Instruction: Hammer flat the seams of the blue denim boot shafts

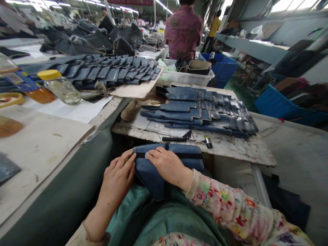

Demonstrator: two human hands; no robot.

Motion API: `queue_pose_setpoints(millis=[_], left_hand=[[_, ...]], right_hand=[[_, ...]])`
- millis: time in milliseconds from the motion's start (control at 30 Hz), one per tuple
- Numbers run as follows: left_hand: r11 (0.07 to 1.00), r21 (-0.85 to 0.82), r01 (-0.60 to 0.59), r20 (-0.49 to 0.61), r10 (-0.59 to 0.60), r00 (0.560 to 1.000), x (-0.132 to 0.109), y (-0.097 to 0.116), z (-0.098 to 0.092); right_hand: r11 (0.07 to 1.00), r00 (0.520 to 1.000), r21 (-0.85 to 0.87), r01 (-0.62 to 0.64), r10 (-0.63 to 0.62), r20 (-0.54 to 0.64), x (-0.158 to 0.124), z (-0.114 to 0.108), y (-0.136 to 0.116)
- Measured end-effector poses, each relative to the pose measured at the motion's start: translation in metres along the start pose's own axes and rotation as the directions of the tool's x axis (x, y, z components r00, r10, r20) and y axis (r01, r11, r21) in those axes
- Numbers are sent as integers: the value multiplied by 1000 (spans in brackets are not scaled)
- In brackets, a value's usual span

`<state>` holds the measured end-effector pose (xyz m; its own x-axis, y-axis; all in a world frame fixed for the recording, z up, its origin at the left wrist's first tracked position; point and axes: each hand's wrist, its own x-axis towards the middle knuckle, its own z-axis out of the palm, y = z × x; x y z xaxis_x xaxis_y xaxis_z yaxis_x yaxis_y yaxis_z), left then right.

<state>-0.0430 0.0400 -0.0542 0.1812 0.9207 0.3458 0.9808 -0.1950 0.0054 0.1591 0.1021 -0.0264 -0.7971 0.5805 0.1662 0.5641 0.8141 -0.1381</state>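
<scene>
the left hand (116, 174) lays bent fingers on the left edge of a blue panel (151, 177); i cannot tell if it grips. the right hand (167, 167) pinches a small whitish wad (147, 155) on the black strip (191, 156), already lying across the panel. this piece seems unfinished, just before the counter (246, 150).

Right hand (166, 167) hides part of the black strap (189, 156) on the blue piece (153, 181); the whitish scrap (147, 155) at its fingertips is too small to identify. The floral sleeve (230, 205) leaves the frame at lower right. The left edge cuts off a drink bottle (28, 85) and a yellow ring (12, 101); the upper edge crops a red banner (130, 2) and the head of a purple-shirted person (183, 34). Distant workers (140, 22) are blurred.
</scene>
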Motion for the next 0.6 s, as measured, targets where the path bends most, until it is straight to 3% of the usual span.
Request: queue_pose_setpoints(millis=[133,233,300,367,467,600], left_hand=[[998,-2,-56,67,56,996,26,-7,-14],[983,-54,-175,164,181,970,70,3,-20],[959,-119,-259,275,282,919,107,22,-15],[945,-139,-297,432,327,841,144,46,0],[921,-150,-360,558,380,738,186,84,35],[900,-132,-416,685,386,618,211,117,83]], right_hand=[[996,998,-60,-66,66,-3,-44,-10,18],[986,987,-59,-155,153,-45,-76,-8,21],[969,965,-23,-246,243,-101,-93,-3,18],[946,934,27,-322,323,-154,-106,2,13],[917,893,91,-388,399,-209,-117,6,6],[893,860,154,-422,449,-242,-120,10,4]])
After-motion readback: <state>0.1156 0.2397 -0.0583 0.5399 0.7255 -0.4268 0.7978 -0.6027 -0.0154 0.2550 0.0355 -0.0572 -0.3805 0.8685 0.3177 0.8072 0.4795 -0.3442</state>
